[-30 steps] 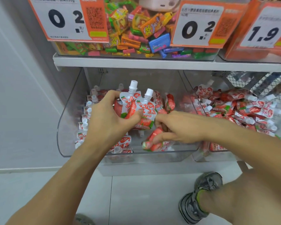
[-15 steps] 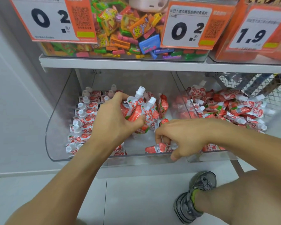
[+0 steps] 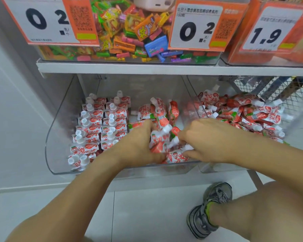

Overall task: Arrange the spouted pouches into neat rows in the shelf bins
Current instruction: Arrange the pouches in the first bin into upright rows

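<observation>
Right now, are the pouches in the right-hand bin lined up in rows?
No, the pouches in the right bin lie in a jumbled heap.

Glossy foil-like pouches (image 3: 101,119) fill a clear smooth plastic bin (image 3: 59,137) beside wire mesh (image 3: 269,89).

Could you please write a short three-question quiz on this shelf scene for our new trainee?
1. True or false: the spouted pouches at the left of the left bin stand in neat rows.
2. Which bin holds only a loose heap of pouches? A) left bin B) right bin
3. Fill in: the left hand and right hand both work in the ___ bin.

Key: 1 true; 2 B; 3 left.
</observation>
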Available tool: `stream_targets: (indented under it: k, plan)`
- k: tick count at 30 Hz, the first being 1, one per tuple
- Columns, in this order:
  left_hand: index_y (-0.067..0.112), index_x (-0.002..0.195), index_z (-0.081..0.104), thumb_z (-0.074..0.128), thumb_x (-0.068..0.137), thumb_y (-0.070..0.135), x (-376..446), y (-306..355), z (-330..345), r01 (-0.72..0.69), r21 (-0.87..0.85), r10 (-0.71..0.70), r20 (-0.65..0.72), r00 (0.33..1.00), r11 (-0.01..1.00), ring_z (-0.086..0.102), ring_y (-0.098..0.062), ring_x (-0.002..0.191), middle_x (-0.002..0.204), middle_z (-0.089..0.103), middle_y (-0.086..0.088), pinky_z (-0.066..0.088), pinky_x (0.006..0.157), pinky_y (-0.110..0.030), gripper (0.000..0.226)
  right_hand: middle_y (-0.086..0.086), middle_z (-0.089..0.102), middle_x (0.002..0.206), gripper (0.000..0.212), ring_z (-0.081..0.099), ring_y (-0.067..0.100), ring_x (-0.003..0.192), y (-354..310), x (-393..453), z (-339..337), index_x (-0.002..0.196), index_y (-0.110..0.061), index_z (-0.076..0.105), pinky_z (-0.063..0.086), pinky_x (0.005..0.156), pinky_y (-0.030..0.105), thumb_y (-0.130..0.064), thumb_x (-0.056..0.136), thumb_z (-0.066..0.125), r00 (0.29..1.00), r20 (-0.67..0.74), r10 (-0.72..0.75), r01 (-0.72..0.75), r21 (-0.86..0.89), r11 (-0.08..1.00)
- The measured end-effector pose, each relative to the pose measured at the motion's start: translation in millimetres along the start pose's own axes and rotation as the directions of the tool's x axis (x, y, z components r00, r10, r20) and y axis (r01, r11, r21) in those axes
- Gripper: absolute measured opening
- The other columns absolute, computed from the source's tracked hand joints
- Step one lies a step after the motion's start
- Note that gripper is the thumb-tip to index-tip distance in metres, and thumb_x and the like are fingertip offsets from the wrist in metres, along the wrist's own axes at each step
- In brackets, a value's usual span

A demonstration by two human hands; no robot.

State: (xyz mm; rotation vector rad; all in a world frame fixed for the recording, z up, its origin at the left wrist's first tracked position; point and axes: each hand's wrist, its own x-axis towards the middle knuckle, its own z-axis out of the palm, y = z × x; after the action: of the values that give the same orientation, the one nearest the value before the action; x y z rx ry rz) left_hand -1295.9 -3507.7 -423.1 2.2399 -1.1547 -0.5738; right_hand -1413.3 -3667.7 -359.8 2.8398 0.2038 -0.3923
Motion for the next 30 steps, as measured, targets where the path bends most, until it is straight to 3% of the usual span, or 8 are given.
stream_targets:
  k: [4,8,13,15,19,23,26,30]
  plan:
    - [0.035,0.129,0.047,0.074,0.073,0.057,0,-5,-1,-0.052,0.105,0.036,0.145,0.989,0.993,0.06,-0.01,0.101,0.109,0.06,0.016,0.047,0.081,-0.023,0.066,-0.002,0.062,0.085,0.04,0.055,0.024,0.092,9,1,16,0.112,-0.022,0.059,0.044,0.091,0.035,-0.057,0.096,0.047,0.995,0.007,-0.097,0.098,-0.063,0.993]
    - [0.039,0.109,0.057,0.075,0.066,0.065,1,-2,-4,-0.09,0.019,0.088,0.089,0.992,0.996,0.058,-0.004,0.098,0.108,0.06,0.014,0.05,0.087,-0.026,0.054,-0.023,0.071,0.093,0.036,0.062,-0.009,0.095,24,1,-1,0.119,-0.032,0.065,0.046,0.092,0.018,-0.045,0.087,0.071,0.995,0.063,-0.081,0.041,0.475,0.879]
    - [0.035,0.128,0.053,0.074,0.068,0.064,3,1,-6,-0.09,0.035,0.086,0.098,0.991,0.995,0.056,-0.005,0.094,0.101,0.054,0.017,0.047,0.078,-0.018,0.07,-0.011,0.069,0.111,0.031,0.063,0.014,0.105,45,28,-6,0.114,-0.03,0.066,0.05,0.093,0.036,-0.038,0.085,0.073,0.998,-0.061,-0.015,0.026,0.189,0.982]
    - [0.034,0.128,0.056,0.071,0.074,0.062,4,-3,-7,-0.092,0.121,0.074,0.147,0.986,0.988,0.054,-0.009,0.091,0.103,0.051,0.01,0.043,0.075,-0.02,0.063,-0.004,0.068,0.111,0.049,0.063,0.021,0.101,43,46,-1,0.119,-0.028,0.062,0.053,0.085,0.036,-0.047,0.077,0.077,1.0,0.03,0.008,-0.011,0.092,0.996]
    - [0.03,0.14,0.047,0.063,0.083,0.059,7,-5,-2,-0.016,0.235,-0.045,0.251,0.967,0.972,0.053,-0.019,0.109,0.132,0.044,-0.002,0.045,0.094,-0.029,0.066,0.0,0.063,0.102,0.062,0.06,0.023,0.087,33,72,-3,0.115,-0.021,0.062,0.055,0.079,0.037,-0.052,0.067,0.084,0.976,0.217,0.037,-0.024,-0.06,0.998]
    - [0.032,0.146,0.038,0.057,0.087,0.06,13,-1,-4,-0.023,0.293,-0.084,0.346,0.934,0.956,0.049,-0.025,0.123,0.141,0.039,-0.004,0.042,0.103,-0.037,0.068,-0.001,0.063,0.084,0.049,0.057,0.016,0.071,30,82,-4,0.098,-0.016,0.066,0.048,0.06,0.031,-0.056,0.073,0.076,0.933,0.358,0.029,-0.039,0.022,0.999]
    - [0.034,0.137,0.048,0.064,0.088,0.049,14,2,-12,-0.039,0.253,-0.067,0.396,0.916,0.967,0.05,-0.021,0.121,0.137,0.046,0.002,0.043,0.097,-0.031,0.054,-0.002,0.06,0.073,0.042,0.056,0.017,0.068,30,78,2,0.088,-0.017,0.063,0.042,0.056,0.03,-0.054,0.073,0.077,0.963,0.269,0.021,-0.029,0.028,0.999]
    - [0.035,0.113,0.059,0.072,0.085,0.031,9,-1,-17,-0.051,0.128,0.005,0.335,0.942,0.99,0.056,-0.013,0.1,0.119,0.053,0.008,0.049,0.087,-0.031,0.031,-0.004,0.059,0.073,0.048,0.052,0.006,0.067,35,65,-12,0.108,-0.024,0.056,0.037,0.054,0.025,-0.036,0.069,0.081,0.993,0.111,0.034,-0.066,0.296,0.953]
